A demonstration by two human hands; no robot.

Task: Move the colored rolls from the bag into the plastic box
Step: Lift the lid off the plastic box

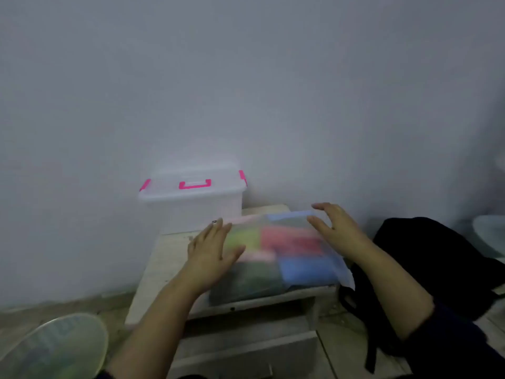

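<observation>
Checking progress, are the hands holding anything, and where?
Nothing gripped: left hand lies flat on the translucent bag of coloured rolls; right hand open at its far edge.

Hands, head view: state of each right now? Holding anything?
Left hand: open, fingers spread, palm flat on the bag; grips nothing.
Right hand: open, fingers extended at the bag's far right edge; grips nothing.

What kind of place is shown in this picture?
Probably a room in a home: a small worn white table against a plain wall, a black backpack on the floor, a fan nearby.
</observation>
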